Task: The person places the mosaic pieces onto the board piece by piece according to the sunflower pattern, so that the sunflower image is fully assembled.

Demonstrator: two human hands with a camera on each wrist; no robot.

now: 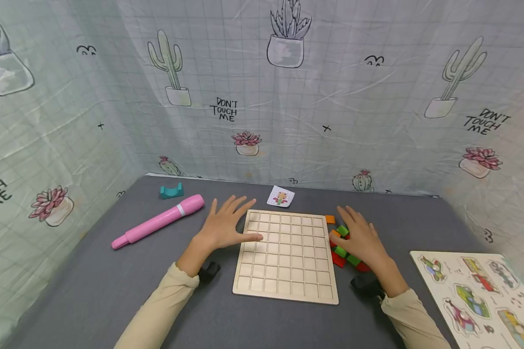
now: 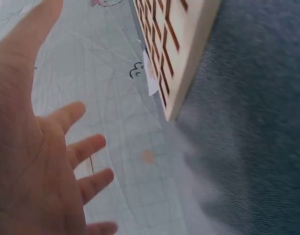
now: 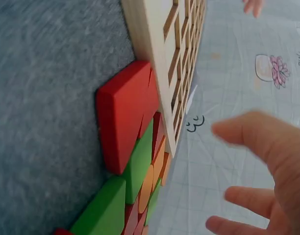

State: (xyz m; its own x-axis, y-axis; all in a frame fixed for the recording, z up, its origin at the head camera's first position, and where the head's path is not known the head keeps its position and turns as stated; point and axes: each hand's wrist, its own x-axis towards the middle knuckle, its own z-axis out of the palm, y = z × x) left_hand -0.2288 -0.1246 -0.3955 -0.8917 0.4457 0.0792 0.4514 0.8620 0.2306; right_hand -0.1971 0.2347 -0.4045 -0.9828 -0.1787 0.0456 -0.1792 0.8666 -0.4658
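Left hand (image 1: 227, 227) spread and empty, I see from the head view, above the left edge of the grid board (image 1: 288, 257); right hand (image 1: 361, 237), relaxed and empty, above coloured blocks (image 1: 341, 251) just beside the board. My left wrist view shows that hand apart from the board; my right, that hand clear of the blocks.

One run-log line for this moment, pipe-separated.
left hand: empty, at left edge of grid board | right hand: empty, above coloured blocks | coloured blocks: beside right edge

Light is soft; wrist views blur slightly.
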